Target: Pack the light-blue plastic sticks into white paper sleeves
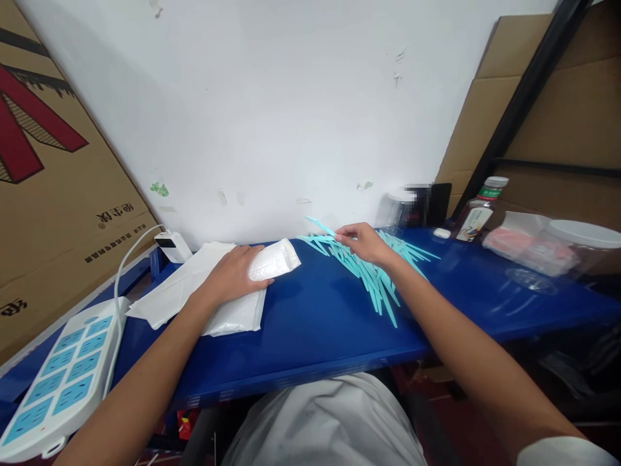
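A small white bubble mailer (274, 260) is gripped by my left hand (237, 272), its thumb along the near side. Beneath that hand lie more white mailers (237, 316), flat on the blue table (305, 323). My right hand (361, 242) pinches a thin turquoise plastic stick (320, 226), whose tip points up and left toward the wall. Under and around the right hand spreads a loose heap of similar turquoise sticks (371, 278). What the sticks are exactly, I cannot tell.
A white power strip (63, 382) and a small white device (173, 247) with a cable are at left. To the right stand a bottle (478, 210), a clear jar (395, 210) and a white-lidded container (585, 234). Large cardboard (63, 194) leans at left.
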Demonstrator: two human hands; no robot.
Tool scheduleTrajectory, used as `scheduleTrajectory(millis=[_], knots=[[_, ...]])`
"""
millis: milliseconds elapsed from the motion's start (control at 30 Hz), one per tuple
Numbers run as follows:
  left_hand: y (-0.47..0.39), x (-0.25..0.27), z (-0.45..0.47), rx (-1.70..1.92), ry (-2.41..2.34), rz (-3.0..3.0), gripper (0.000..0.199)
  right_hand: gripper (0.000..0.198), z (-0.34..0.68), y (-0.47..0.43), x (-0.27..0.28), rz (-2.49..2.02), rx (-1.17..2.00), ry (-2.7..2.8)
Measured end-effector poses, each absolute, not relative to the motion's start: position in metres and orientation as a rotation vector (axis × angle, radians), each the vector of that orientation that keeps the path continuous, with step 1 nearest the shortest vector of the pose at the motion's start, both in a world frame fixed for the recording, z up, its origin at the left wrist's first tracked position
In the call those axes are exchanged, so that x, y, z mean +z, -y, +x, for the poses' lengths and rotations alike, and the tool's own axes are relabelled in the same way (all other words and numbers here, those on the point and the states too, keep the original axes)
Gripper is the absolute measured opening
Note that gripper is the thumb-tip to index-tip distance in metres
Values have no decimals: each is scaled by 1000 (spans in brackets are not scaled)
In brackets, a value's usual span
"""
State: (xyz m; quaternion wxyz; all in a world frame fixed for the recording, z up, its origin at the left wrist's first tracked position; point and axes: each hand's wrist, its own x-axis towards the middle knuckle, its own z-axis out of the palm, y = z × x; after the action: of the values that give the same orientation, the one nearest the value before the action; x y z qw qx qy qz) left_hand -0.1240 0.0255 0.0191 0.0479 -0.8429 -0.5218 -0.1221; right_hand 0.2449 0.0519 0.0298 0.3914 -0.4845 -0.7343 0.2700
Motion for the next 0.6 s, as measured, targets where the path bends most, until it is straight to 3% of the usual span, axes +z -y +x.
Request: scheduleTrajectory(millis=[100, 433, 600], knots=[[-24, 20, -123, -388, 1578, -2571, 94, 40, 239, -49, 27, -1213, 796, 1858], [-21, 21, -115, -539, 1476, -2552, 84, 32, 221, -35, 23, -1135, 997, 2146], [-20, 21, -111, -555, 1365, -2564, 78, 24, 208, -32, 21, -1031, 830, 2009]])
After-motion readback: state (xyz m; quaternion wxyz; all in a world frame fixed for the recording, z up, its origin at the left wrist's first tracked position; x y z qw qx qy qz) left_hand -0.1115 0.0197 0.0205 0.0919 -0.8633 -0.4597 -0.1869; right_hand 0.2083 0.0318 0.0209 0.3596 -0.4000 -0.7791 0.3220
